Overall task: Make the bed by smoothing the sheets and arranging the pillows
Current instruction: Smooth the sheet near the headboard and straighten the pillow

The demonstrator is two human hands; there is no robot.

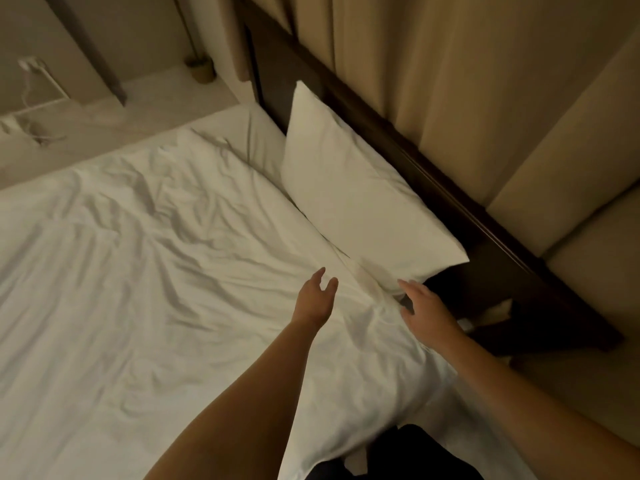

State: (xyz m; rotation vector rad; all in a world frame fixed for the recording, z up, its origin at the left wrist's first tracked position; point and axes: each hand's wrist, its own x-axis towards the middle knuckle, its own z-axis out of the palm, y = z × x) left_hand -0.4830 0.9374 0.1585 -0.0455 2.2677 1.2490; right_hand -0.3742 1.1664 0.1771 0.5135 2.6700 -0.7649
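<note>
A white pillow (360,202) stands tilted against the dark wooden headboard (467,216). The white wrinkled duvet (156,271) covers the bed, its top edge lying along the pillow's foot. A strip of white sheet or a second pillow (256,136) shows beyond the duvet, near the headboard. My left hand (317,296) hovers over the duvet near its top edge, fingers loosely spread and holding nothing. My right hand (424,306) reaches to the near lower corner of the pillow, fingers straight, at the duvet's corner. Whether it touches the fabric I cannot tell.
Beige padded wall panels (485,81) rise behind the headboard. Pale floor (166,95) lies past the far side of the bed, with a wall socket and white cable (33,69) and a small round object (202,69). A dark gap (460,292) opens between mattress and headboard.
</note>
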